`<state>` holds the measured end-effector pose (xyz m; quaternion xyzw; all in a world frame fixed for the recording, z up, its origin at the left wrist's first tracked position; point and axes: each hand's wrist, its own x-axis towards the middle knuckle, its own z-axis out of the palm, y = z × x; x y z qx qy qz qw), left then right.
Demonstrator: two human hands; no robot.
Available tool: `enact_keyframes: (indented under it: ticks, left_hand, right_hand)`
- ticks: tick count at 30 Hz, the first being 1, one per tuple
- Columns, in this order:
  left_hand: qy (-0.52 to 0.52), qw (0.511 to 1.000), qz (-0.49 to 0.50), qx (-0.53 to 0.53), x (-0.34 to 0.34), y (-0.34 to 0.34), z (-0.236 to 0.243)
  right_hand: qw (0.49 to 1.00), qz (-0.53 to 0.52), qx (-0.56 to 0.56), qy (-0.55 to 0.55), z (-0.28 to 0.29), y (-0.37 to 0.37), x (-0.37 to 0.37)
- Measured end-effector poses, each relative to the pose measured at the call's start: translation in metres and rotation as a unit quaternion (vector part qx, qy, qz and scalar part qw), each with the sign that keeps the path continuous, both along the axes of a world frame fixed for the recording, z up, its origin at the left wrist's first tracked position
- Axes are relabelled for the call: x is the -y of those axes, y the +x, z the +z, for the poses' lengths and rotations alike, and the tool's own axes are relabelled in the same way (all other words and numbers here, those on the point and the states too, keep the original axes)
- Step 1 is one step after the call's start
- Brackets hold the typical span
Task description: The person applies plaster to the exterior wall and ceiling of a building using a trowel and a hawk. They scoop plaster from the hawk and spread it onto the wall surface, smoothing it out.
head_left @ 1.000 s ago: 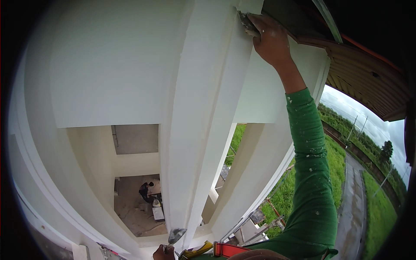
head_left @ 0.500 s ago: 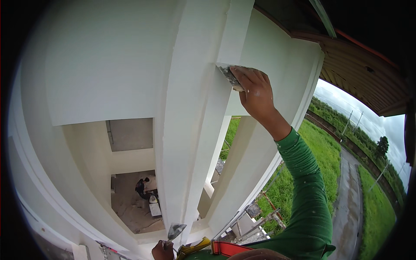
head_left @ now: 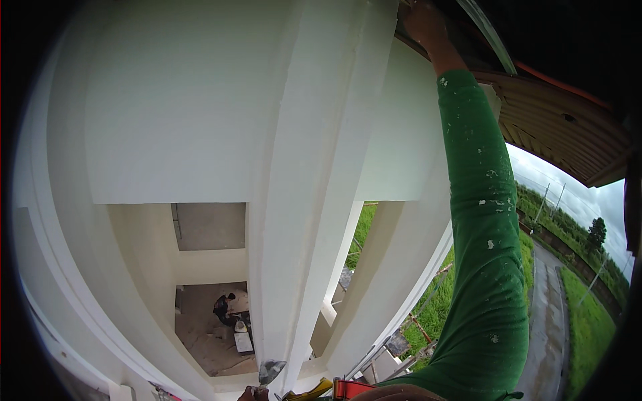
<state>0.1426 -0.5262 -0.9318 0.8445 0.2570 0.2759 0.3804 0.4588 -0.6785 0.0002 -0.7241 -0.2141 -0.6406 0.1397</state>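
Observation:
My right hand is raised high at the top edge of the picture, near the top of the pale column. Its fingers are curled, and the putty knife seen in it half a second ago is now mostly cut off or lost in shadow. Low at the bottom edge my left hand, only partly in view, is closed on a second putty knife. The grey, smeared blade of that knife points up in front of the column's foot. White specks dot my green right sleeve.
Far below, through an opening in the wall, a person bends beside a white box. A brown corrugated roof overhangs at the right. Metal scaffold parts, grass and a wet road lie below. A red strap crosses my front.
My right hand has gone up from the middle of the column to the picture's top edge, its arm now stretched. My left hand with its knife sits slightly lower in the picture.

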Motion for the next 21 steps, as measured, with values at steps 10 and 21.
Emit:
enact_keyframes:
  ticks: [10, 21]
  left_hand:
    - [-0.188, 0.979, 0.068, -0.032, 0.005, 0.007, 0.037]
    - [-0.122, 0.990, 0.049, -0.048, 0.006, 0.008, 0.099]
  right_hand:
    - [0.959, -0.227, 0.091, -0.141, 0.035, 0.063, -0.012]
    - [0.969, 0.092, 0.156, -0.167, -0.062, 0.006, 0.006]
